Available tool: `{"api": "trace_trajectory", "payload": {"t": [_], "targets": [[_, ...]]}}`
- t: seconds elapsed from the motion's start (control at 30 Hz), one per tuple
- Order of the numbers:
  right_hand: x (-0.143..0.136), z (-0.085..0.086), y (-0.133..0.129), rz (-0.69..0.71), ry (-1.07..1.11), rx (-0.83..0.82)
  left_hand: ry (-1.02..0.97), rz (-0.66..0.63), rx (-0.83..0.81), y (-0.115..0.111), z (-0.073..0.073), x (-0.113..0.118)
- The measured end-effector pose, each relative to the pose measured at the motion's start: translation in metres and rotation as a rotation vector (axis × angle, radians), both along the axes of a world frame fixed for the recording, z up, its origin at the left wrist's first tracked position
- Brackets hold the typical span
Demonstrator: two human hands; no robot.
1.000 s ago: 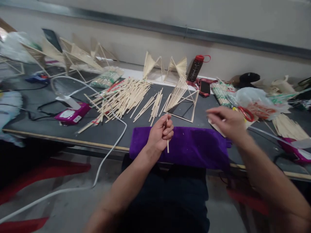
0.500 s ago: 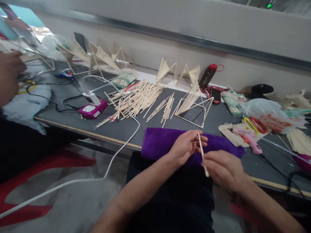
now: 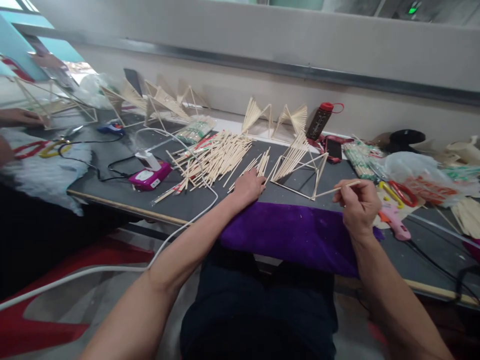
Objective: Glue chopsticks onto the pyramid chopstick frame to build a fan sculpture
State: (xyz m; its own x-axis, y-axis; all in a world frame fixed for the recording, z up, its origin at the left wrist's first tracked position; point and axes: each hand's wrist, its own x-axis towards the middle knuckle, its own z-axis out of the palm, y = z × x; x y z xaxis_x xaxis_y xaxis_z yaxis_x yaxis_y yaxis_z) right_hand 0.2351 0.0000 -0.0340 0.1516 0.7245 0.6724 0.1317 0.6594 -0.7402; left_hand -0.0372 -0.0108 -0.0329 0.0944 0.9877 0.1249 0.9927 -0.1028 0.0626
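My right hand pinches a thin wooden chopstick that points left. Its far tip is at the front right corner of a small chopstick frame; whether they touch I cannot tell. A fan of slanting sticks rises from that frame. My left hand reaches over a small group of loose chopsticks, palm down with fingers bent but apart; its fingertips are partly hidden. Left of it lies a larger pile of chopsticks. A purple cloth lies along the table edge below both hands.
A pink glue gun and scissors lie at right, near a plastic bag. A white cable crosses at left beside a purple power block. A bottle and finished twisted frames stand behind. Another person's hand is far left.
My left hand has left the chopstick and moved left and forward to the loose sticks. My right hand has carried the chopstick up and right, its tip now by the frame.
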Motion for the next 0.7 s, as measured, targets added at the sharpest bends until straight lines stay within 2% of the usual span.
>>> {"api": "trace_trajectory", "payload": {"t": [0.2,0.37,0.53,0.7], "targets": [[0.007,-0.004,-0.003,0.005,-0.092,0.004,0.051,0.193,-0.041,0.014,-0.003,-0.014],[0.003,-0.004,-0.006,-0.002,-0.2,0.007,0.058,0.281,-0.041,0.02,0.001,-0.034],[0.003,-0.008,-0.008,0.006,-0.247,-0.009,0.063,0.262,-0.052,0.026,0.01,-0.042],[0.001,-0.007,-0.008,0.001,-0.271,-0.011,0.065,0.195,-0.027,0.04,0.022,-0.022]]}}
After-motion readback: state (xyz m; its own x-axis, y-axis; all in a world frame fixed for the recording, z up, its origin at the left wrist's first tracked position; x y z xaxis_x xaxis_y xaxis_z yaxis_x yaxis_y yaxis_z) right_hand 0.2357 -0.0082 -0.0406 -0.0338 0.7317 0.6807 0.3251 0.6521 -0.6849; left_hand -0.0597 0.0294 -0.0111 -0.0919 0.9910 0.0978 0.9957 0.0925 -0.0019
